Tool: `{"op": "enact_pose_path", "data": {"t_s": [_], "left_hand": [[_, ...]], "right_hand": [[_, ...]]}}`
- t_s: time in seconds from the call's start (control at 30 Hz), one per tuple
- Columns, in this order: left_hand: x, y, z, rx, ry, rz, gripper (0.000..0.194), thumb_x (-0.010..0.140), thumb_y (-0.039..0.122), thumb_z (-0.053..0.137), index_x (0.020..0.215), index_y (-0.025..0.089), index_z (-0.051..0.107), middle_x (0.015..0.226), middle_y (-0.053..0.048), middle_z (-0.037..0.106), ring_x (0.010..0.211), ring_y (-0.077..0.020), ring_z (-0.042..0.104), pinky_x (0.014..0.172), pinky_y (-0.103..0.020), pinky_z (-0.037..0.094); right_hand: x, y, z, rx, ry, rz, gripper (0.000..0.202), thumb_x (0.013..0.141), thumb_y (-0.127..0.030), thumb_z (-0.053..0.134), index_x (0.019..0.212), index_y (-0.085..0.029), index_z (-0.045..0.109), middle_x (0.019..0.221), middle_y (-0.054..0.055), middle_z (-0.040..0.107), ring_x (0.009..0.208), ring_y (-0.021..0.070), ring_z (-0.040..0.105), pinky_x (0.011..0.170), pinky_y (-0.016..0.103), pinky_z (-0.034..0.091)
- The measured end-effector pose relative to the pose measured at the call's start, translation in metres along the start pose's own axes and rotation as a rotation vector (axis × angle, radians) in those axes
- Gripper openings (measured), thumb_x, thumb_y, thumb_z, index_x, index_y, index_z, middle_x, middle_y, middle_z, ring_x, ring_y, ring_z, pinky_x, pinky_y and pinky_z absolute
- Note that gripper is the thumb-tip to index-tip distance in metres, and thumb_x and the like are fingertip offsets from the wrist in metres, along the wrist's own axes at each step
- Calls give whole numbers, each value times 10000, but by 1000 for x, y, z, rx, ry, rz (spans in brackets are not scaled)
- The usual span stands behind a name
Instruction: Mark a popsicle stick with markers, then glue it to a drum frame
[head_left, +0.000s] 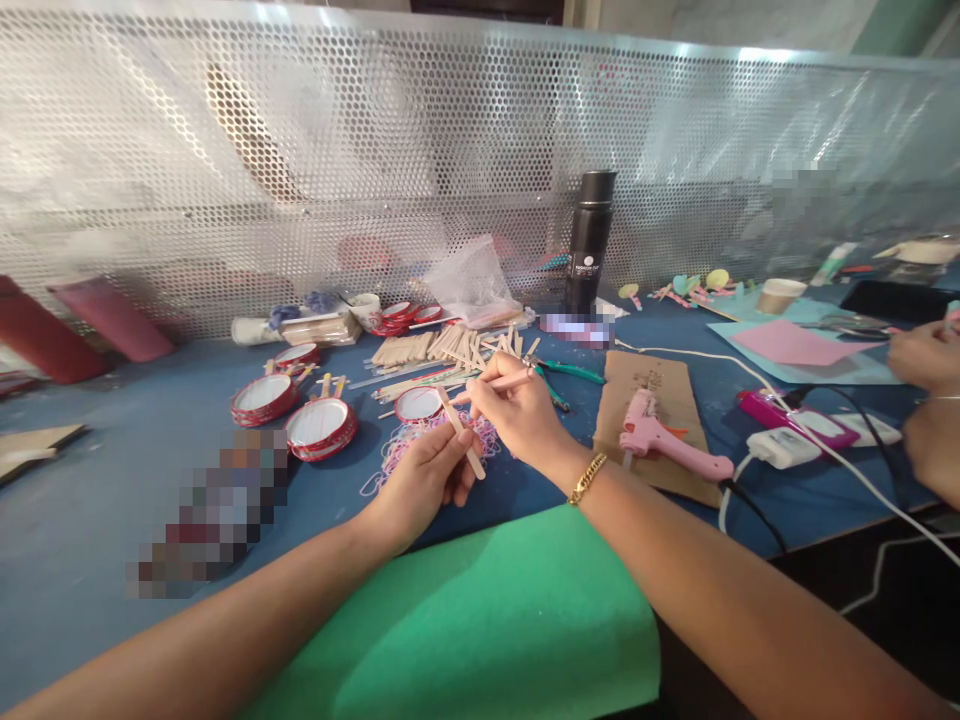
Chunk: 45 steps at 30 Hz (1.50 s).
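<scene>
My left hand [431, 465] is closed on a wooden craft stick [463, 437], held tilted between thumb and fingers. My right hand [521, 405] grips a slim pinkish pen [514, 379] in a writing hold, its tip close to the upper part of the stick; whether it touches, I cannot tell. Beneath both hands lies a tangle of pink and purple string [390, 460]. Just behind the left hand is a round red-rimmed lid with a white face [417, 404]. Farther back, loose craft sticks [427, 347] are heaped on the blue table.
Red-rimmed round pieces [321, 428] sit to the left. On the right, a pink glue gun [664, 440] rests on cardboard [626, 380], near a white power adapter [784, 447] and cables. A black bottle [590, 245] stands by the perforated metal screen [480, 130]. Another person's hands [930, 355] are at far right.
</scene>
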<state>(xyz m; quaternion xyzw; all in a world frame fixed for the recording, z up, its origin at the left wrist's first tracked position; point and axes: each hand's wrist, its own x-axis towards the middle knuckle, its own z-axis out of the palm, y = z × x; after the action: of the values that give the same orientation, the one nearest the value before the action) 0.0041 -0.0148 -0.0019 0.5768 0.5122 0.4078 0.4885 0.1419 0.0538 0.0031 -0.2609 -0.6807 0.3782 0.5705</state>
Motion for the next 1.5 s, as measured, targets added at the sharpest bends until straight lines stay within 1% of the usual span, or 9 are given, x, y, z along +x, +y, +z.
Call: {"op": "enact_pose_path", "data": {"t_s": [0.2,0.4,0.5,0.6,0.8,0.93,1.13,1.37,1.5], "left_hand": [[0,1,0,-4,5,-7,338,929,467,510,744,189,565,501,56,535,403,-76,447,412,-198,278],[1,-2,-1,-1,-9,10,349,933,473,506,744,187,568,494,56,535,393,-73,441,404,-193,274],[1,-2,-1,-7,0,8,338,936,465,506,754,187,566,493,60,535,394,-71,443,405,-189,278],[2,-2,-1,-6,-1,4,348,937,468,502,745,184,565,496,58,537,399,-70,450,407,-188,282],[0,-1,-2,-5,-5,16,357,937,473,499,742,183,567,498,58,538,397,-71,449,407,-189,285],[0,-2,-1,-1,-4,17,354,940,467,499,736,184,562,492,61,535,397,-70,454,408,-189,288],[1,-4,-1,0,-12,19,369,945,463,492,720,180,563,501,60,543,395,-65,458,404,-189,289],[1,-3,-1,-17,-14,10,348,943,451,496,734,182,568,490,62,545,393,-65,451,402,-191,282],[1,-3,-1,-13,-17,17,359,941,459,499,722,182,565,495,60,545,394,-64,454,402,-192,285]], "right_hand": [[1,0,-2,-21,43,12,240,887,-277,581,672,-220,492,608,-37,549,594,133,593,634,268,494],[0,-2,0,-15,-8,-8,220,892,-259,576,686,-218,514,628,-36,571,587,120,592,644,260,496],[1,0,-2,-42,15,-4,230,888,-249,578,672,-216,505,625,-34,565,579,118,578,635,255,488],[1,1,-3,-22,37,-4,235,890,-250,574,669,-214,504,604,-32,567,572,124,576,612,254,479],[1,0,-1,-19,3,-1,220,878,-256,597,680,-211,513,622,-39,566,580,119,568,644,261,497],[2,1,-3,3,17,17,230,891,-265,583,680,-216,504,595,-39,568,557,120,570,647,271,504],[2,2,0,3,12,-2,224,889,-277,588,688,-214,512,618,-37,565,632,134,619,662,268,504],[2,2,-2,28,32,2,226,882,-251,585,671,-214,515,580,-43,567,541,115,566,634,267,503],[2,1,-1,33,26,9,222,879,-259,593,677,-215,510,582,-44,570,545,115,560,622,263,496]]}}
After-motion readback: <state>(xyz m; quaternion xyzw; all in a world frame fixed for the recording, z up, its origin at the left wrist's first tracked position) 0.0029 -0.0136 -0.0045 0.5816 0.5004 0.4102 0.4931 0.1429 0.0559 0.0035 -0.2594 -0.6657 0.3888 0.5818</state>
